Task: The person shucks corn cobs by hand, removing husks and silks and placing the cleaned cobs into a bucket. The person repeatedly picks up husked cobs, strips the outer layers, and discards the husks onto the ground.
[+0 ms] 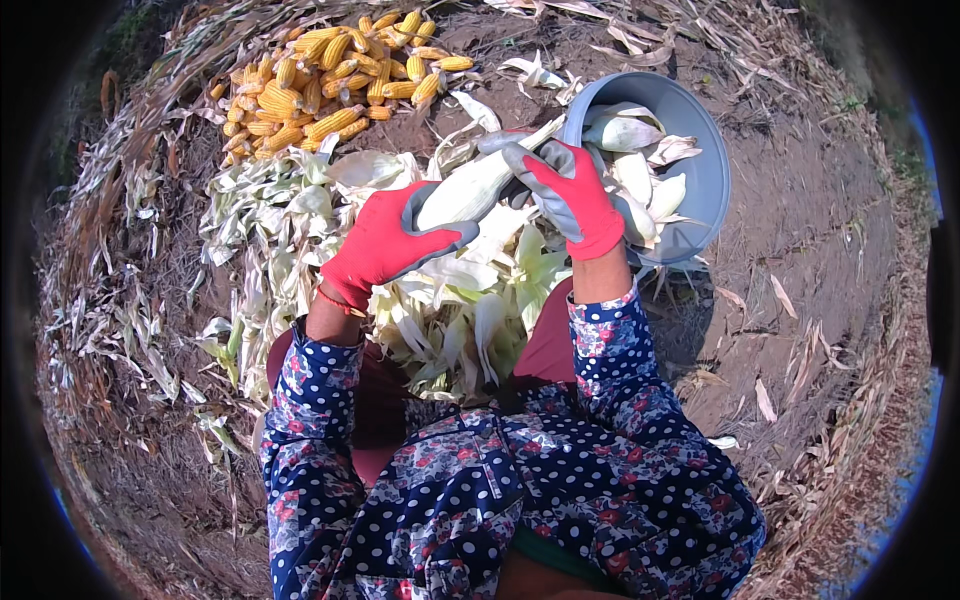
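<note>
An ear of corn in its pale husk [466, 189] slants between my two gloved hands. My left hand [397, 232], in a red glove with grey coating, grips the thick lower end. My right hand [566, 184], gloved the same way, has its fingers around the narrow upper end, near the husk's tip. Some of the right fingers are hidden behind the ear. Close beside my right hand, a grey plastic bucket [709, 180] leans towards me with several unhusked ears of corn [634, 176] inside. Beneath the hands lies a heap of stripped corn husks [480, 300].
Bare yellow corn cobs [315, 90] are piled on the soil at the far left. More loose husks [277, 202] spread out below that pile. Dry stalks and leaves [112, 225] cover the ground along the left. Brown soil [802, 225] with scattered dry leaves extends right of the bucket.
</note>
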### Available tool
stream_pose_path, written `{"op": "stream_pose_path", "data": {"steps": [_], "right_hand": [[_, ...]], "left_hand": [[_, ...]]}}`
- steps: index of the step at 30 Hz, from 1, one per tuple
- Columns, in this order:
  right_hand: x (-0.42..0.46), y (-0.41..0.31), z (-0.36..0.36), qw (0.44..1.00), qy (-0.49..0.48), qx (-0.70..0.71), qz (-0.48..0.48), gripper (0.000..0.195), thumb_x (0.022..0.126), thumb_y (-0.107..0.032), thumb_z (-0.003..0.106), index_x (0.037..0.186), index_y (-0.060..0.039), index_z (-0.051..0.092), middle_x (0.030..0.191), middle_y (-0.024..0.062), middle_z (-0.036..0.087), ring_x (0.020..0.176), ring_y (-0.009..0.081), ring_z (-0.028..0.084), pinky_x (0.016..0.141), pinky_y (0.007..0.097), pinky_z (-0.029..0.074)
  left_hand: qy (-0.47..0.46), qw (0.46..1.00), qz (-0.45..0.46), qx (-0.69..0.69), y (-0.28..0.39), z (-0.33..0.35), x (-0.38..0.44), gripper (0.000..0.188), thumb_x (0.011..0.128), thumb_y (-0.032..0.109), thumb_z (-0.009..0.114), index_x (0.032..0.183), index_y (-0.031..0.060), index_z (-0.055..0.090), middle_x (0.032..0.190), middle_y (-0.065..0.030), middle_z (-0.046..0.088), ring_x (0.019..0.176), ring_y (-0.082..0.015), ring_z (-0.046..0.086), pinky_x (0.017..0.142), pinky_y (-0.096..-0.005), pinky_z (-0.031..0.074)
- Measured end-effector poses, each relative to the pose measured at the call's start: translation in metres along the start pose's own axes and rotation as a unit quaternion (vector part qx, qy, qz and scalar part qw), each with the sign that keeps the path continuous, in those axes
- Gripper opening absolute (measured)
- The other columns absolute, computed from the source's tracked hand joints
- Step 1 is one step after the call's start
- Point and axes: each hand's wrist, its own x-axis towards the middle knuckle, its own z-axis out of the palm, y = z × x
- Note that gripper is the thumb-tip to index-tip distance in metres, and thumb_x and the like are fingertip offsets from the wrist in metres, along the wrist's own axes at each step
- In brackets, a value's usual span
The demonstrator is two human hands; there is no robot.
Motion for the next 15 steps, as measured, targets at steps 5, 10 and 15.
{"op": "stream_pose_path", "data": {"steps": [5,10,15], "right_hand": [[0.003,0.007,0.002,0.993,-0.028,0.114,-0.023,0.021,0.09,-0.008,0.058,0.107,0.0038,0.062,0.088,0.0051,0.064,0.07,0.0118,0.061,0.064,0.0256,0.054],[0.0,0.001,0.007,1.0,0.009,0.013,0.007,0.018,0.088,-0.006,0.058,0.102,0.0039,0.063,0.085,0.0068,0.065,0.066,0.0131,0.063,0.058,0.0243,0.052],[-0.002,0.004,0.01,0.999,0.034,-0.014,-0.003,0.016,0.085,-0.007,0.061,0.098,0.0031,0.064,0.074,0.0059,0.066,0.059,0.0104,0.062,0.051,0.0204,0.046]], "left_hand": [[0.047,0.998,0.023,0.03,0.001,0.001,0.001,0.053,0.07,0.042,0.076,0.108,0.0058,0.065,0.088,-0.0119,0.068,0.079,-0.0216,0.067,0.071,-0.0331,0.051],[0.082,0.982,0.043,0.166,0.008,-0.002,-0.003,0.058,0.068,0.046,0.074,0.111,0.009,0.064,0.088,-0.013,0.068,0.081,-0.0288,0.067,0.07,-0.0366,0.051],[0.064,0.971,0.07,0.217,0.011,-0.009,-0.003,0.064,0.065,0.046,0.075,0.115,0.008,0.061,0.09,-0.0142,0.068,0.083,-0.0303,0.066,0.071,-0.0373,0.051]]}}
